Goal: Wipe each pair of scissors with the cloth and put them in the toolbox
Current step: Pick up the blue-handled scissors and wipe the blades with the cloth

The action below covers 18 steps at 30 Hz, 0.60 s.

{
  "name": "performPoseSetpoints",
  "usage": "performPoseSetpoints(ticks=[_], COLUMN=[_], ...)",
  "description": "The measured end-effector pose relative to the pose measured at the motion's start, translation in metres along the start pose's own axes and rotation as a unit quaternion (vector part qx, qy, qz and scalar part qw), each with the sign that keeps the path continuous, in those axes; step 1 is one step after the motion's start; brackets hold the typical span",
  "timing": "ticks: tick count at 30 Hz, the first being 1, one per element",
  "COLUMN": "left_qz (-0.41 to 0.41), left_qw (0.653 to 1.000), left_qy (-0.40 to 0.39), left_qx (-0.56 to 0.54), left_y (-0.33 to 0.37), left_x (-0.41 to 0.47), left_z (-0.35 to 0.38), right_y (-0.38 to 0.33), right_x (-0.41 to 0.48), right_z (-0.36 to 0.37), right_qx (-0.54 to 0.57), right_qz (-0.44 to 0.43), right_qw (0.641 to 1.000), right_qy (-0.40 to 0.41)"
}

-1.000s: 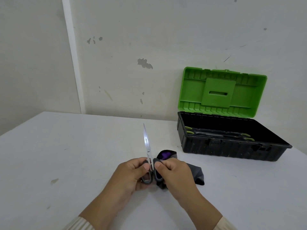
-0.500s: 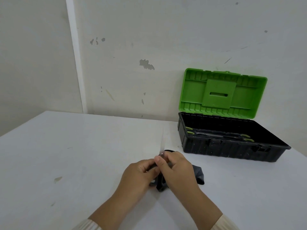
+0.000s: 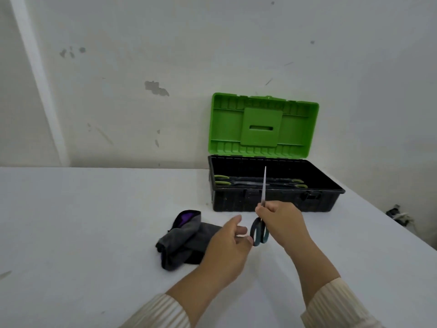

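My right hand [image 3: 282,220] grips a pair of scissors [image 3: 260,229] near the pivot, blades shut and pointing up in front of the toolbox, dark teal handles hanging below. Just left of those handles, my left hand [image 3: 227,247] is open with relaxed fingers and holds nothing. A crumpled grey and purple cloth [image 3: 183,240] lies on the white table beside my left hand. The black toolbox [image 3: 279,200] stands open behind, its green lid [image 3: 262,125] leaning against the wall. Inside lie scissors with green handles [image 3: 260,182].
The white table [image 3: 94,221] runs to the wall at the back and drops off at its right edge. A small dark object [image 3: 398,213] sits low beyond that edge.
My left hand has let go of the scissors and the right hand has carried them right, toward the toolbox. The cloth has dropped from my right hand onto the table.
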<state>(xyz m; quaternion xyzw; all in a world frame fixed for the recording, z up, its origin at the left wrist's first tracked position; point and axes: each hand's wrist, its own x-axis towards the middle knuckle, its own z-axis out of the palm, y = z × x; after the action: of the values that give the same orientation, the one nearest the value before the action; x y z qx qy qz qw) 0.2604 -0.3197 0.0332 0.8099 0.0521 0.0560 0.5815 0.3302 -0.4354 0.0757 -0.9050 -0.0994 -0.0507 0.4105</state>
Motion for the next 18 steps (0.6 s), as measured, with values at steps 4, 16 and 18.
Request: performPoseSetpoints(ticks=[4,16,18], left_qz=[0.026,0.058,0.058], left_qw=[0.970,0.890,0.890], left_qy=[-0.078,0.001,0.007], left_qx=[0.231,0.452,0.452], left_y=[-0.007,-0.029,-0.029], left_x=[0.031,0.075,0.075], left_z=[0.034,0.058,0.059], right_y=[0.020,0.054,0.070], right_x=[0.029,0.182,0.199], right_z=[-0.037,-0.075,-0.066], right_qx=[-0.123,-0.451,-0.463], right_qz=[-0.052,-0.106,-0.070], right_qw=[0.989,0.879,0.867], right_qy=[0.059,-0.116,-0.169])
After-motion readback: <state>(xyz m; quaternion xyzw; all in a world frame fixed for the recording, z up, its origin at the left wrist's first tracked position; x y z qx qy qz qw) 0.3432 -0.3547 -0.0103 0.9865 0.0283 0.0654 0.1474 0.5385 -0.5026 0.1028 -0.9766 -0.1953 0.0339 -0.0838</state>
